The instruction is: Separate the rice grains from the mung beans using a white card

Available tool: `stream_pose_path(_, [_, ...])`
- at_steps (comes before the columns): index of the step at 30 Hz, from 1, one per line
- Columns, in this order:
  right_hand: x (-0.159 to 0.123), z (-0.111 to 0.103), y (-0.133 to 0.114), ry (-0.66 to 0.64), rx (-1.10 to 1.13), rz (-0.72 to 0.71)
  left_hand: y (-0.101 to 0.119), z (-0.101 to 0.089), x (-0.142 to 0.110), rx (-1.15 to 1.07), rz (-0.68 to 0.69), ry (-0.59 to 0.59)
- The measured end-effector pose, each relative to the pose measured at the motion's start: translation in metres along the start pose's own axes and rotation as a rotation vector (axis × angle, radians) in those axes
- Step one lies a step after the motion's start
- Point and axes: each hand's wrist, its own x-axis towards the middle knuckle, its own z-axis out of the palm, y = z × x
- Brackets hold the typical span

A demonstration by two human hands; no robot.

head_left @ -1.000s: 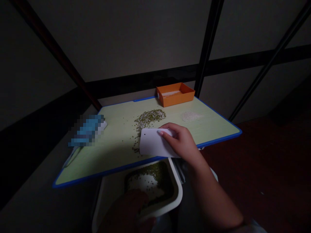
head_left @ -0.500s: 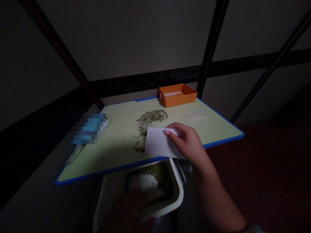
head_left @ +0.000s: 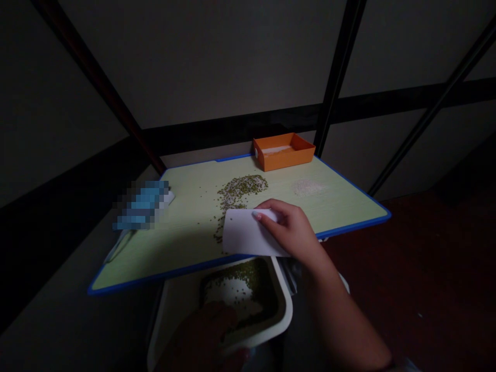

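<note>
My right hand (head_left: 289, 227) pinches a white card (head_left: 248, 235) with a small hole near its corner, thumb on top. The card stands over the near end of a scattered patch of green beans (head_left: 246, 185) mixed with pale grains, close to the table's front edge. Below that edge, a white tub (head_left: 284, 305) contains green beans along its far and right sides. In deep shadow, my left hand (head_left: 205, 330) wraps over the tub's near side, fingers inside and thumb outside.
A small pile of pale grains (head_left: 308, 187) lies right of the beans. At the back stands an orange box (head_left: 289, 160) with pale grains inside. A blurred blue item (head_left: 143, 204) lies at the left. The pale green tabletop (head_left: 182, 206) has a blue rim; a panelled wall rises behind.
My right hand has drawn the card left and slightly toward me, now covering more of the near beans. My left hand and the tub look unmoved.
</note>
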Motion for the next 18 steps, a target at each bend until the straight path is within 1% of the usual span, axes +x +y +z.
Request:
stream_pose_path(4, [-0.001,-0.003,0.000,0.027,-0.005,0.008,0.000,0.002,0.000,0.003,0.020,0.039])
stream_pose_path(7, [-0.002,0.001,-0.001,0.052,-0.011,0.002,0.001,0.003,-0.001,0.016,0.031,0.067])
stream_pose_path(12, [-0.003,0.011,-0.005,-0.032,0.007,-0.031,0.002,0.003,0.000,0.030,0.027,0.043])
stream_pose_path(15, [-0.004,0.005,-0.007,-0.053,0.021,-0.050,0.002,0.002,0.000,0.039,0.005,0.040])
stream_pose_path(18, [-0.008,-0.009,-0.009,0.038,-0.007,-0.035,0.001,0.002,0.000,0.034,0.026,0.049])
